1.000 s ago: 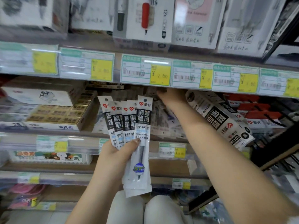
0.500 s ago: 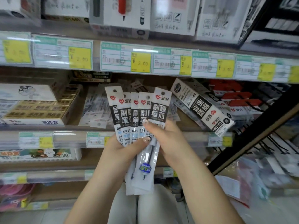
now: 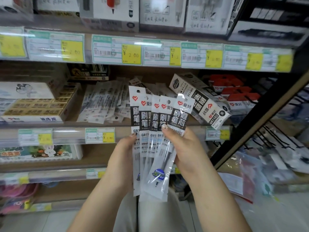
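Hands: left hand [image 3: 124, 148] grips fanned refill packs [image 3: 155, 124]; right hand [image 3: 185, 148] pinches front pack [image 3: 179, 114].

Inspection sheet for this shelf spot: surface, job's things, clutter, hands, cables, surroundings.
Surface: wooden shelf, with price labels on the rail above.
Job's things: five refill packets, fanned, upright, held off the shelf.
Clutter: loose packets heaped on the shelf; tilted refill box; eraser box.
Hands: left hand grips the fan; right hand pinches the front packet.
Cables: nothing seen.
Surroundings: black rack at right.
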Demonstrator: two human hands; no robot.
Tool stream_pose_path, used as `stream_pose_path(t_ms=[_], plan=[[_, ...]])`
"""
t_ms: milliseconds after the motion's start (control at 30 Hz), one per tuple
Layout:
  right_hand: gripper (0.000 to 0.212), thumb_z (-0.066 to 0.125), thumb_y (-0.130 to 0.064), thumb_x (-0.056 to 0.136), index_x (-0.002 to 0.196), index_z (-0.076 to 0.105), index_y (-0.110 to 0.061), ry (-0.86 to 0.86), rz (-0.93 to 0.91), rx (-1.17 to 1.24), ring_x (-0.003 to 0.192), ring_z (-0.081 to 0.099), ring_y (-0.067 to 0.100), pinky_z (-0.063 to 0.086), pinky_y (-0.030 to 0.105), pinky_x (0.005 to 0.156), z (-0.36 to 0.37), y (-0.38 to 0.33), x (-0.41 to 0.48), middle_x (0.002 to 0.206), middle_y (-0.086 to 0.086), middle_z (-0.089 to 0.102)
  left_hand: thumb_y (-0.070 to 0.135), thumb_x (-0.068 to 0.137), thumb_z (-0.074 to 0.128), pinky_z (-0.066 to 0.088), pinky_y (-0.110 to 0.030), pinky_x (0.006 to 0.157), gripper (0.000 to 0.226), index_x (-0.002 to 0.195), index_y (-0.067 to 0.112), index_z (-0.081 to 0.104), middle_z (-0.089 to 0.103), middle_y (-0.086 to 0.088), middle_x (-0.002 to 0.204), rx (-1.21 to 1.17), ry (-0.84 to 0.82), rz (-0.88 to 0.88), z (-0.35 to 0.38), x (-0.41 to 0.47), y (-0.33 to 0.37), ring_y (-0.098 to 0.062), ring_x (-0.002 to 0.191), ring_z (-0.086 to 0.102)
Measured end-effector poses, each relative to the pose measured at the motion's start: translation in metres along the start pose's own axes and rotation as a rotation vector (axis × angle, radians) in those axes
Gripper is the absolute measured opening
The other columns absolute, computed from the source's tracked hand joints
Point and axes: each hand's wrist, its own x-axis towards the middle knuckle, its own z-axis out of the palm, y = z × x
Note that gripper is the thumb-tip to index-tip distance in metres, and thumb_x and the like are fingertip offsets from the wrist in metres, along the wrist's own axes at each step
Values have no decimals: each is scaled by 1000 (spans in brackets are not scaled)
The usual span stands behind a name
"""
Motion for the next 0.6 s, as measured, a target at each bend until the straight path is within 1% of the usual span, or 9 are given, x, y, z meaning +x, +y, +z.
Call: stream_pose_path(t_ms=[133, 167, 200, 233, 300, 400, 467, 533, 600], plan=[[30, 66, -33, 73, 100, 70, -21, 64, -2, -11, 104, 66, 22, 46, 51, 98, -1, 1, -2, 105, 0, 73, 16, 95, 29, 50, -15, 48, 61, 53, 15, 73, 74, -5, 71, 117, -24, 3, 2, -2, 1, -14, 61, 69], [31, 66, -34, 72, 100, 70, -20, 70, -2, -15, 104, 66, 22, 46, 51, 98, -1, 1, -2, 105, 1, 73, 19, 93, 38, 50, -18, 55, 48, 60, 13, 72, 74, -13, 84, 168, 0, 6, -1, 0, 0, -19, 69, 68], [32, 66, -34, 72, 101, 69, -20, 70, -2, -19, 104, 66, 22, 47, 51, 97, -1, 1, -2, 105, 1, 73, 19, 86, 50, 50, -23, 64, 23, 72, 12, 68, 71, -19, 97, 196, 23, 11, -2, 2, 0, -25, 78, 65], [32, 66, -34, 72, 102, 69, -20, 67, 1, -22, 103, 66, 22, 47, 51, 97, -1, 1, -2, 105, 1, 73, 22, 74, 57, 49, -30, 72, 18, 84, 10, 65, 68, -21, 105, 211, 44, 16, -1, 2, 1, -28, 84, 64], [35, 66, -34, 73, 104, 68, -19, 60, 8, -24, 103, 66, 22, 48, 51, 96, -1, 0, -3, 105, 1, 73, 22, 65, 55, 48, -41, 82, 36, 98, 9, 63, 69, -16, 100, 169, 53, 12, -7, 2, -3, -29, 90, 65], [31, 64, -32, 76, 104, 68, -21, 37, -5, -25, 103, 67, 20, 48, 51, 96, 0, -2, -4, 105, 0, 73, 16, 84, 51, 48, -44, 85, 20, 99, 11, 63, 71, -12, 94, 150, 63, 18, -11, 1, -4, -29, 89, 65], [29, 63, -30, 77, 103, 68, -21, 21, -11, -11, 103, 67, 20, 48, 50, 97, 1, -4, -4, 105, 0, 73, 18, 80, 55, 49, -44, 85, 23, 100, 11, 64, 71, -13, 95, 165, 62, 26, -11, 1, -4, -28, 89, 67], [27, 62, -29, 76, 102, 68, -20, 17, -23, 5, 103, 67, 20, 48, 50, 97, 3, -5, -4, 105, 0, 73, 17, 69, 57, 52, -40, 78, 28, 94, 13, 69, 73, -11, 91, 222, 22, 58, -11, 1, -2, -25, 83, 70], [26, 62, -27, 77, 101, 69, -20, 13, -32, 17, 103, 67, 21, 48, 50, 97, 5, -7, -5, 105, 1, 73, 10, 70, 57, 55, -32, 67, 23, 75, 22, 76, 75, -2, 79, 285, -28, 109, -7, -3, 1, -15, 72, 71]])
